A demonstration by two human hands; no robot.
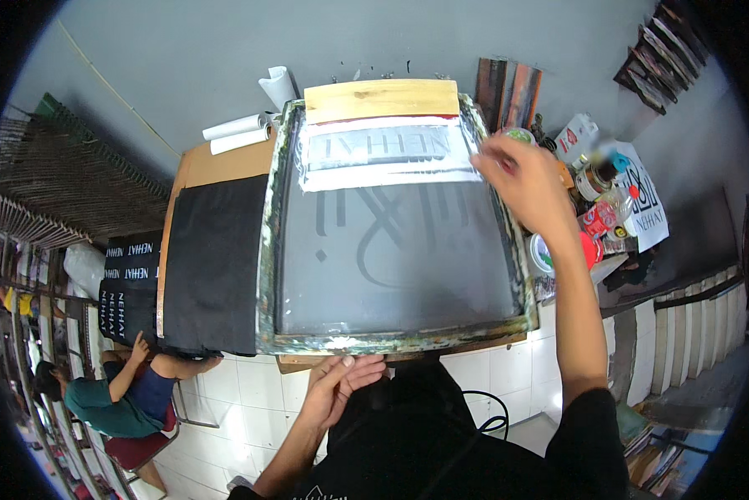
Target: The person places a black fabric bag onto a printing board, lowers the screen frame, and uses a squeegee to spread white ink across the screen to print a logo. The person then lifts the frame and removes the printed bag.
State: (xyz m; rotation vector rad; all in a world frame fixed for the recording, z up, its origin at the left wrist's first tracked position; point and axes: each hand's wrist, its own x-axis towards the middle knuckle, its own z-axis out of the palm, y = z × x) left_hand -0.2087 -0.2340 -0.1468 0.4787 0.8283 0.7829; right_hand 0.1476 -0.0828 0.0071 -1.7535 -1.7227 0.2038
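A screen-printing frame point(272, 250) with a paint-stained border lies before me, its grey mesh showing faint lettering and a large calligraphic shape. White ink point(391, 177) forms a band across the mesh's far part. Behind the ink, at the far end, rests a squeegee point(381, 98) with a pale wooden handle. My right hand point(526, 179) hovers by the frame's upper right edge, fingers loosely bent, with nothing visible in them. Below the frame's near edge is my left hand point(341, 387), palm partly upward and fingers extended, near or touching the edge; it holds nothing visible.
Black fabric point(212, 258) covers a board left of the frame; printed black pieces point(132, 267) lie beyond. Paper rolls point(237, 132) stand behind. Bottles, tubs and a jar point(593, 183) crowd the right side, near a printed sheet point(641, 204). A seated person point(112, 396) is at lower left.
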